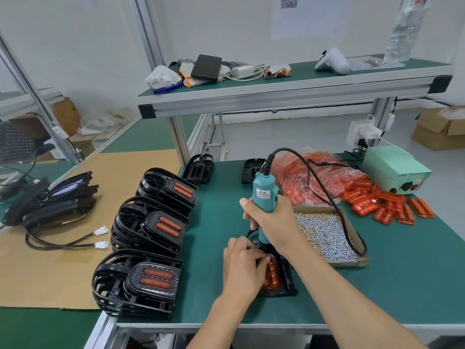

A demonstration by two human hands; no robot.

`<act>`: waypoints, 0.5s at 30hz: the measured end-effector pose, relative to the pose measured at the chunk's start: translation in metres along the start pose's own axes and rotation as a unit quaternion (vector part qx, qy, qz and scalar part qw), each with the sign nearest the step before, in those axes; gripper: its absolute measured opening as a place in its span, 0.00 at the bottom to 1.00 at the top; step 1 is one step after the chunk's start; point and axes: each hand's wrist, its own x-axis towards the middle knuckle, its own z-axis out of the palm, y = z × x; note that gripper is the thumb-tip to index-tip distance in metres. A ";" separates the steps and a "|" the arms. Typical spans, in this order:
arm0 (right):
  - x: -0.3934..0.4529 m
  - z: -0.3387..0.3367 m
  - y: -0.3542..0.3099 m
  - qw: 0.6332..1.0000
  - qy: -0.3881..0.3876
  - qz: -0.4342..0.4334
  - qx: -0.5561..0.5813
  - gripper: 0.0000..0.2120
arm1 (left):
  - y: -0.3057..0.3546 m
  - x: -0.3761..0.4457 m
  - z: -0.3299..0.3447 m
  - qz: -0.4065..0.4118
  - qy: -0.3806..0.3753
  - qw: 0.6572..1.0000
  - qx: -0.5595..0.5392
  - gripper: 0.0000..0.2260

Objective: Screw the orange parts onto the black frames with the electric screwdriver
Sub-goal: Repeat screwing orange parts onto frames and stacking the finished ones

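Observation:
My right hand grips the teal electric screwdriver, held upright with its tip down on a black frame lying on the green table. An orange part sits in that frame. My left hand holds the frame and the orange part steady, fingers curled at the screwdriver's tip. The tip itself is hidden by my hands. The screwdriver's black cable loops up and over to the right.
A tray of screws lies right of my hands. Loose orange parts and a bag of them lie behind. Stacks of finished frames stand left. Two bare frames sit at the back, a power unit far right.

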 end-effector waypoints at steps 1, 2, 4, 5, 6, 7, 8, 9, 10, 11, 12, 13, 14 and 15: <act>0.000 0.000 0.001 1.000 -0.010 0.000 -0.015 0.16 | 0.000 0.000 0.000 -0.001 0.000 1.000 0.001 0.03; 0.000 0.001 0.002 0.999 -0.019 -0.001 -0.025 0.17 | 0.000 -0.001 -0.001 -0.002 0.000 1.000 0.001 0.03; 0.000 0.001 0.003 0.999 -0.031 -0.006 -0.035 0.17 | 0.000 -0.004 -0.002 -0.005 0.002 1.000 -0.001 0.05; 0.000 0.001 0.003 0.999 -0.033 -0.009 -0.036 0.17 | -0.001 -0.007 -0.003 -0.006 0.004 1.000 -0.003 0.07; 0.000 0.001 0.003 0.999 -0.032 -0.011 -0.036 0.17 | -0.002 -0.010 -0.003 -0.007 0.003 1.000 -0.005 0.08; 0.000 0.001 0.003 0.999 -0.028 -0.011 -0.033 0.17 | -0.004 -0.015 -0.004 -0.008 0.002 1.000 -0.008 0.09; 0.000 0.001 0.003 0.999 -0.023 -0.011 -0.030 0.17 | -0.006 -0.019 -0.005 -0.005 0.001 1.000 -0.010 0.09; 0.000 0.001 0.003 0.999 -0.018 -0.010 -0.027 0.17 | -0.007 -0.025 -0.006 0.005 0.002 1.000 -0.010 0.08; 0.000 0.000 0.003 1.000 -0.014 -0.010 -0.023 0.17 | -0.009 -0.030 -0.007 0.022 0.004 1.000 -0.007 0.07; 0.000 0.000 0.003 1.000 -0.012 -0.010 -0.017 0.17 | -0.010 -0.034 -0.007 0.041 0.006 0.999 -0.001 0.06; 0.000 -0.001 0.002 1.000 -0.011 -0.010 -0.013 0.17 | -0.010 -0.038 -0.008 0.058 0.008 0.998 0.007 0.07; -0.001 -0.001 0.002 1.000 -0.011 -0.010 -0.011 0.17 | -0.011 -0.040 -0.007 0.070 0.010 0.997 0.015 0.08; -0.001 -0.001 0.002 1.000 -0.012 -0.011 -0.012 0.17 | -0.011 -0.042 -0.007 0.076 0.013 0.997 0.022 0.09; -0.001 -0.001 0.002 1.000 -0.014 -0.012 -0.013 0.18 | -0.011 -0.043 -0.007 0.079 0.014 0.996 0.027 0.10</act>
